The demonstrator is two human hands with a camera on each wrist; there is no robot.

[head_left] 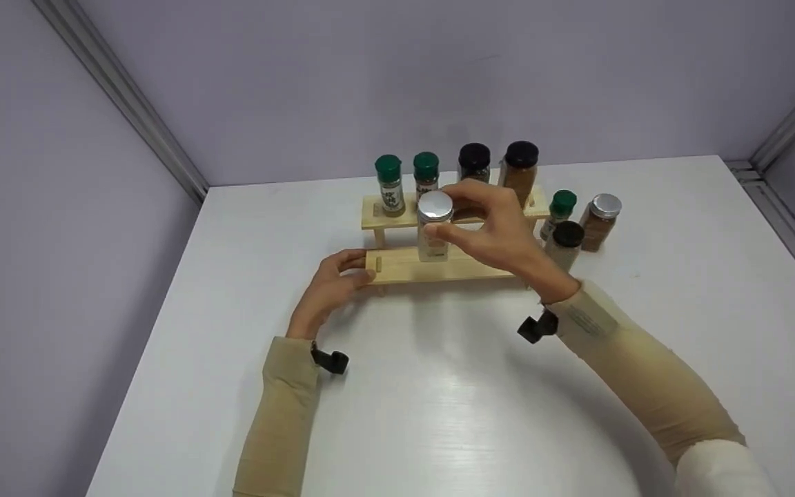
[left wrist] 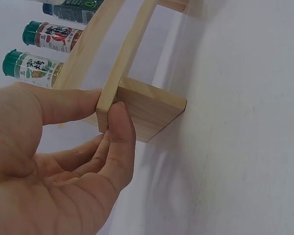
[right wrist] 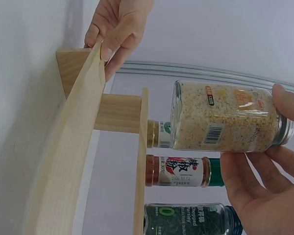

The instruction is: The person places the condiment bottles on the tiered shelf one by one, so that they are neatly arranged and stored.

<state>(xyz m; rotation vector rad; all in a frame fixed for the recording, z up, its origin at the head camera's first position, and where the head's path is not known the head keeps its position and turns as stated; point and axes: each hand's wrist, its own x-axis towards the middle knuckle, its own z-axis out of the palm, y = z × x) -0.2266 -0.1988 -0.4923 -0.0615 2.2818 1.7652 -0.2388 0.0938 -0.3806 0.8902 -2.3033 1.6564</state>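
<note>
My right hand (head_left: 497,231) grips a glass spice jar (right wrist: 225,117) with a silver lid and pale granules inside. In the head view this jar hangs in front of the two-tier wooden rack (head_left: 466,268), over the left part of its lower shelf. The jar's base looks close to that shelf; whether they touch I cannot tell in the head view, while the right wrist view shows them apart. My left hand (head_left: 332,286) pinches the left end of the lower shelf (left wrist: 110,93) between thumb and fingers.
On the upper shelf stand two green-capped jars (head_left: 390,186) and two black-capped jars (head_left: 519,172). Right of the rack are a small green-capped jar (head_left: 560,207), a black-capped jar (head_left: 564,245) and a silver-lidded jar (head_left: 600,222). A wall rises behind the white table (head_left: 397,414).
</note>
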